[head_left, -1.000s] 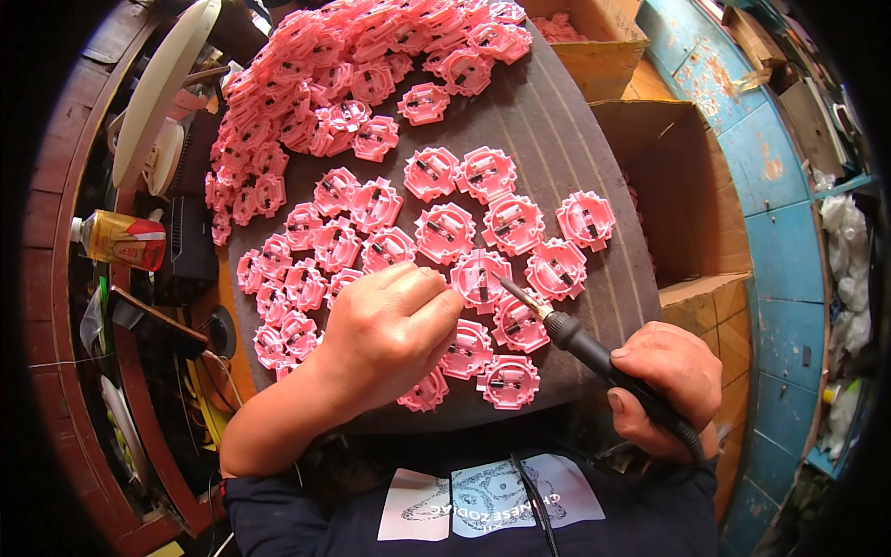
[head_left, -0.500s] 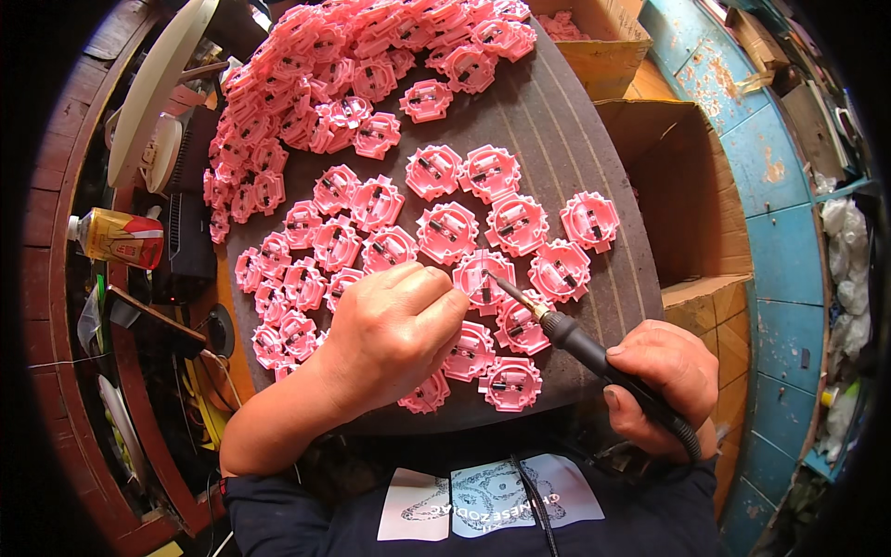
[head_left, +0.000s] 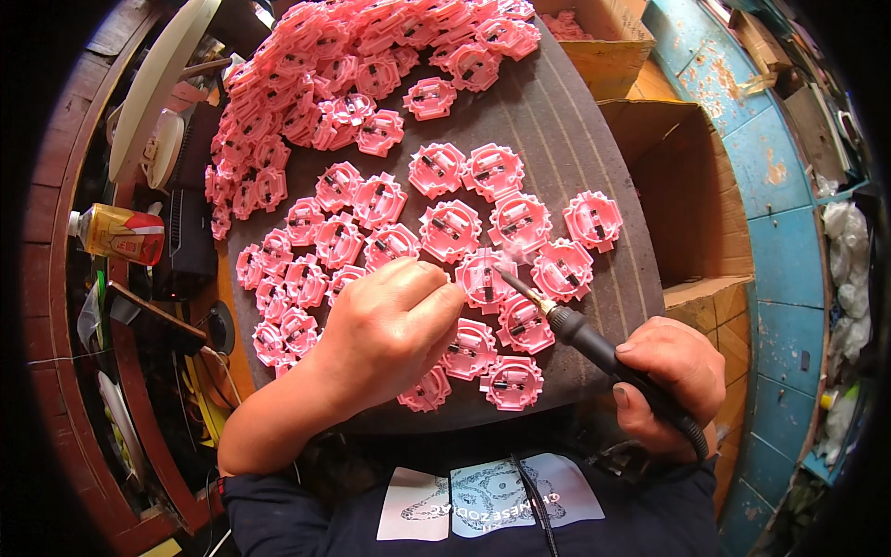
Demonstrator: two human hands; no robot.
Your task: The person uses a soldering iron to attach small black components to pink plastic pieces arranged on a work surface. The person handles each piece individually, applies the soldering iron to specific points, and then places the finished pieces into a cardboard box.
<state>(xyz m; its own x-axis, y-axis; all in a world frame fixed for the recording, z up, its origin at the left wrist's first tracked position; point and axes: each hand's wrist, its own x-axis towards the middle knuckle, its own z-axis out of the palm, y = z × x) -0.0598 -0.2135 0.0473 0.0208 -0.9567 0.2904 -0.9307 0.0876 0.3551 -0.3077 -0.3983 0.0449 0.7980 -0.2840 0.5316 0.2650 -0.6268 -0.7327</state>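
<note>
My right hand (head_left: pixel 673 385) grips the black handle of a soldering iron (head_left: pixel 580 339). Its metal tip points up and left, over a pink plastic housing (head_left: pixel 484 280) with small dark parts inside. A faint wisp of smoke (head_left: pixel 513 249) hangs just above the tip. Close to that housing's left side, my left hand (head_left: pixel 394 320) is closed in a pinch; what its fingertips hold is hidden behind the knuckles. Several similar pink housings (head_left: pixel 450 230) lie face up around both hands, some partly covered by the left hand.
A large heap of pink housings (head_left: pixel 306 84) covers the far left of the dark tabletop (head_left: pixel 594 148). Open cardboard boxes (head_left: pixel 691 186) stand along the right edge. At left are a bottle with yellow contents (head_left: pixel 121 235) and a white round fan-like object (head_left: pixel 153 102).
The iron's tip has shifted slightly up and right on the housing, and smoke has appeared above it. My left hand has drawn back a little to the left.
</note>
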